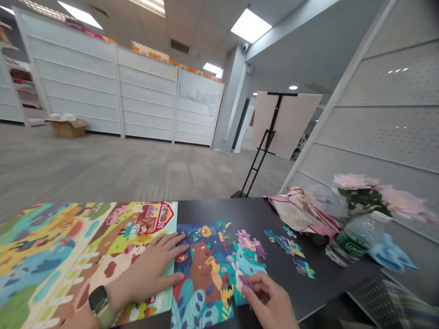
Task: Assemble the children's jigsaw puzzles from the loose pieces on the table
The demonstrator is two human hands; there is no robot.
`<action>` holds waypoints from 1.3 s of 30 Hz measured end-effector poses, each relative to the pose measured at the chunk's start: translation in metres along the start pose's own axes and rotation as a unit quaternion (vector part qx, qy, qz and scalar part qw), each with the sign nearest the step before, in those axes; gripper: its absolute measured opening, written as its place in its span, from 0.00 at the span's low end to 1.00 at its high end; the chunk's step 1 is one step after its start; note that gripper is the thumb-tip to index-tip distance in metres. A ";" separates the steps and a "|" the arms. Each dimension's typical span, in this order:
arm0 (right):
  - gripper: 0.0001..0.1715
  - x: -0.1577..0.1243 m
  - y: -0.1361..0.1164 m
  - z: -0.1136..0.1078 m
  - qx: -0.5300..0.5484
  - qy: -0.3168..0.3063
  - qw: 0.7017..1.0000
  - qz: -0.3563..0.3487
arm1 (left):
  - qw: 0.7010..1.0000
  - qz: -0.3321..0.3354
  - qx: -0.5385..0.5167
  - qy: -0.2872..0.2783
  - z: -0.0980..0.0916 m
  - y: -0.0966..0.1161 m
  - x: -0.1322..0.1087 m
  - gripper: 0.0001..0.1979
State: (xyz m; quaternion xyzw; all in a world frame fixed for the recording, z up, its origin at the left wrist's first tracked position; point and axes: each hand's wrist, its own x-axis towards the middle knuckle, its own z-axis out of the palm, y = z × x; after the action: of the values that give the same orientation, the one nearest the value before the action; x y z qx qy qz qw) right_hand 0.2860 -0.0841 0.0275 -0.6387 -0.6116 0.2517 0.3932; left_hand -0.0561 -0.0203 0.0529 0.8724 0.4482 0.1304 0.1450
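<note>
Room: white shelving units (pixel 68 77) run along the far wall, with a cardboard box (pixel 66 128) on the carpet and a black easel (pixel 270 123) off to the right.

Worktop: a dark worktop (pixel 219 212) carries a colourful farm-picture board (pixel 85 256), pink artificial flowers (pixel 363 192), a patterned scarf (pixel 295 212), a water bottle (pixel 353 240) and a blue cloth (pixel 391 256).

Puzzle: the assembled jigsaw section (pixel 206 269) lies flat, right beside the board, with loose jigsaw pieces (pixel 286 244) scattered to its right.

Left hand: here's the left hand (pixel 147 269), wearing a smartwatch (pixel 98 300), palm down on the board, its fingers (pixel 168 246) spread wide, holding nothing, their tips just at the section's edge. Nice steady anchor, keeping everything from sliding.

Right hand: the right hand (pixel 270 304) comes in low, its fingers (pixel 255 292) pinched narrow on a purple jigsaw piece (pixel 247 282) at the section's lower edge. Good, light, controlled grip!
</note>
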 end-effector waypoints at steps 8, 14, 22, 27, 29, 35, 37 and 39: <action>0.21 -0.004 0.021 0.000 -0.013 0.006 1.000 -0.003 | 1.000 0.003 -0.012 0.009 -0.003 0.001 -0.002 0.31; 0.26 -0.003 0.021 -0.007 0.002 -0.026 1.000 0.013 | 1.000 0.006 -0.018 0.017 0.000 0.000 -0.001 0.31; 0.16 -0.007 0.019 0.004 -0.090 0.005 0.995 -0.033 | 1.000 -0.002 -0.010 0.008 0.000 0.000 -0.001 0.31; 0.11 -0.007 0.021 0.006 -0.209 0.013 0.971 -0.116 | 1.000 0.012 -0.010 0.025 0.003 -0.003 -0.001 0.31; 0.08 -0.005 0.023 0.004 -0.209 0.000 0.970 -0.122 | 1.000 0.010 -0.008 0.016 0.002 -0.002 -0.001 0.31; 0.08 -0.004 0.017 0.001 -0.171 -0.057 0.964 -0.198 | 1.000 0.004 -0.005 0.007 -0.001 0.000 -0.001 0.30; 0.11 -0.005 0.009 -0.001 -0.164 -0.083 0.963 -0.195 | 1.000 0.012 -0.007 0.016 0.000 -0.001 -0.001 0.30; 0.20 -0.005 0.001 -0.004 -0.155 -0.114 0.963 -0.190 | 1.000 0.013 -0.006 0.021 0.002 -0.003 -0.001 0.30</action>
State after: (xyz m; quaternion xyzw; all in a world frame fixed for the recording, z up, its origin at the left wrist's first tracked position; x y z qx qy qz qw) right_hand 0.2893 -0.0901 0.0281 -0.5313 -0.7939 0.1457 0.2572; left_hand -0.0580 -0.0197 0.0499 0.8744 0.4389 0.1530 0.1396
